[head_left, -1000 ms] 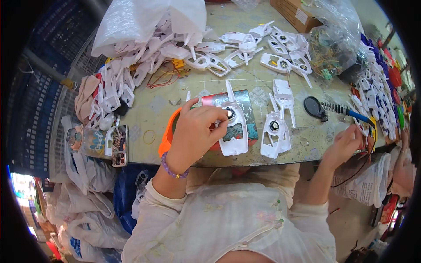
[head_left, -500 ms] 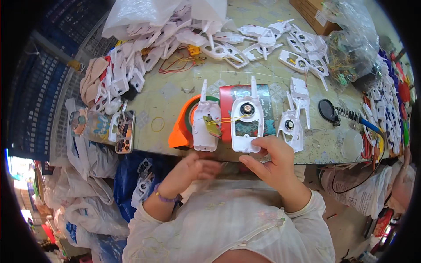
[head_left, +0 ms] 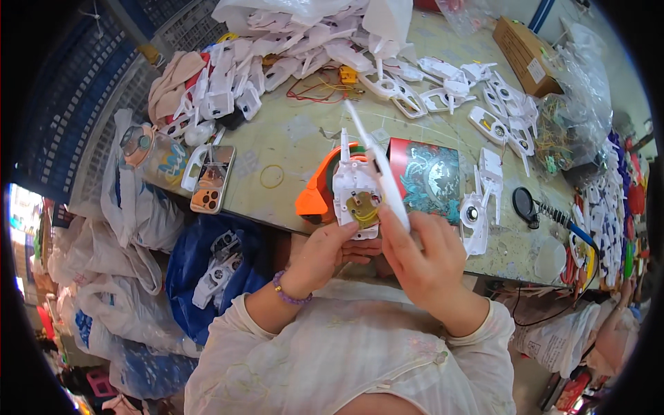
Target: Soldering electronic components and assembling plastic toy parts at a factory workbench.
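Note:
My left hand (head_left: 325, 257) holds a white plastic housing (head_left: 354, 194) upright in front of my chest; its open side shows a round brass-coloured part with thin wires. My right hand (head_left: 423, 257) grips a second white plastic shell (head_left: 380, 169), tilted edge-on against the right side of the first piece. Both hands hover over the near edge of the worn green table (head_left: 290, 142). An orange tape dispenser (head_left: 315, 197) lies just behind the left hand.
A red printed box (head_left: 432, 176) and another white housing (head_left: 481, 200) lie right of my hands. Heaps of white shells (head_left: 290, 55) fill the table's far side. A phone (head_left: 213, 178), a soldering iron (head_left: 553, 214) and a cardboard box (head_left: 529, 48) lie around.
Both pieces have been lifted off the table and brought together. The right-hand shell has turned from flat to edge-on beside the left-hand housing. The camera has tilted closer.

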Available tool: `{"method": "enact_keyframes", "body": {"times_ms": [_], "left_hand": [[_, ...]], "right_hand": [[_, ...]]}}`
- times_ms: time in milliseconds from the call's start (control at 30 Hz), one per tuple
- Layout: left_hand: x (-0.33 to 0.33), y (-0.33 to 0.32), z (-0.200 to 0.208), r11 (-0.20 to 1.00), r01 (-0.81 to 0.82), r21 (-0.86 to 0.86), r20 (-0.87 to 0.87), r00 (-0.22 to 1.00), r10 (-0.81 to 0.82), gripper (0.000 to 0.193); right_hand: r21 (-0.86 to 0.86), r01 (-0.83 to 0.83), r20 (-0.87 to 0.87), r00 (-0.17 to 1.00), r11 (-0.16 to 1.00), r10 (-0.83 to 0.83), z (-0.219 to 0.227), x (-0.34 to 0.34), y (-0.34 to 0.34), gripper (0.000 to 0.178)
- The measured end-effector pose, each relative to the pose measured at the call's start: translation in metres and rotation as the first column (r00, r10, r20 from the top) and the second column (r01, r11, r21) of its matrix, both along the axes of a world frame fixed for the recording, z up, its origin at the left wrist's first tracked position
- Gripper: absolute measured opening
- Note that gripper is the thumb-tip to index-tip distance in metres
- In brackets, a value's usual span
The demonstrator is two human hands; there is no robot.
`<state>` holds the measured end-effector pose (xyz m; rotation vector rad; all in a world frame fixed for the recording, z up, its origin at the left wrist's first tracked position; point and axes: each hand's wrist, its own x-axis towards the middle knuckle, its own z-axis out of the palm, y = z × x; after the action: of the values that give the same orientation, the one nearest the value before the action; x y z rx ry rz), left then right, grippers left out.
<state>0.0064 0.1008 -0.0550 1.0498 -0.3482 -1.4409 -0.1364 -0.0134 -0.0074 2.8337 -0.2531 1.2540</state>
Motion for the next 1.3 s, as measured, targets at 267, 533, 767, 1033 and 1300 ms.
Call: {"method": "enact_keyframes", "body": {"times_ms": [267, 533, 767, 1033, 1300], "left_hand": [[-0.002, 0.000, 0.000, 0.977, -0.071, -0.200, -0.104, 0.993, 0.051, 0.049], [0.002, -0.004, -0.006, 0.997, -0.069, -0.030, -0.059, 0.996, 0.067, 0.034], [-0.005, 0.055, -0.025, 0.927, -0.087, -0.364, 0.824, 0.433, 0.365, 0.028], [0.041, 0.250, -0.040, 0.857, -0.446, 0.256, 0.948, 0.289, -0.133, 0.032], [0.193, 0.313, -0.049, 0.439, 0.109, 0.892, 0.164, 0.826, -0.539, 0.044]], "right_hand": [[0.055, -0.062, -0.168, 0.983, 0.997, 0.071, -0.003, 0.013, 0.023, 0.044], [0.270, -0.212, 0.000, 0.976, 0.939, 0.220, -0.024, 0.003, 0.032, 0.038], [0.274, -0.412, 0.185, 0.909, 0.869, 0.372, -0.045, -0.035, 0.024, 0.035], [0.380, -0.525, 0.203, 0.851, 0.762, 0.485, -0.071, -0.039, 0.019, 0.048], [0.460, -0.574, 0.197, 0.810, 0.678, 0.552, -0.075, -0.027, 0.028, 0.044]]}}
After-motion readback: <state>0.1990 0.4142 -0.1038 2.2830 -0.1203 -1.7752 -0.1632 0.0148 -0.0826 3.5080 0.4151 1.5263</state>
